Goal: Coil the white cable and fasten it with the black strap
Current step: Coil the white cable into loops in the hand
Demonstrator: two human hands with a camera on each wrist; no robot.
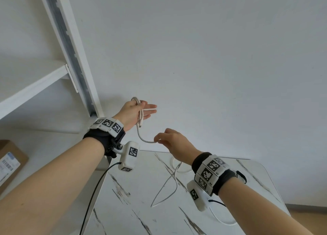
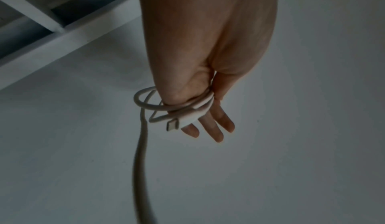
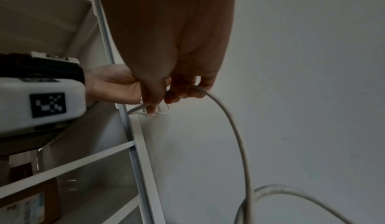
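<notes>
The white cable (image 1: 141, 117) is looped a few turns in my raised left hand (image 1: 139, 110); the thumb pins the loops against the palm while the fingers stay straight. In the left wrist view the loops (image 2: 172, 107) wrap the thumb side of that hand (image 2: 198, 63), and the plug (image 2: 172, 125) hangs free. My right hand (image 1: 175, 142), lower and to the right, pinches the cable between thumb and forefinger. From that hand (image 3: 177, 54) the cable (image 3: 235, 128) arcs down. Slack (image 1: 169, 187) lies on the table. A small black loop (image 1: 241, 176) shows by my right wristband; I cannot tell if it is the strap.
A white marble-patterned table (image 1: 123, 217) lies below both hands, against a plain wall. A white shelf frame (image 1: 70, 39) stands to the left with a cardboard box (image 1: 8, 160) beside it. A black lead (image 1: 92, 199) hangs from my left wrist camera.
</notes>
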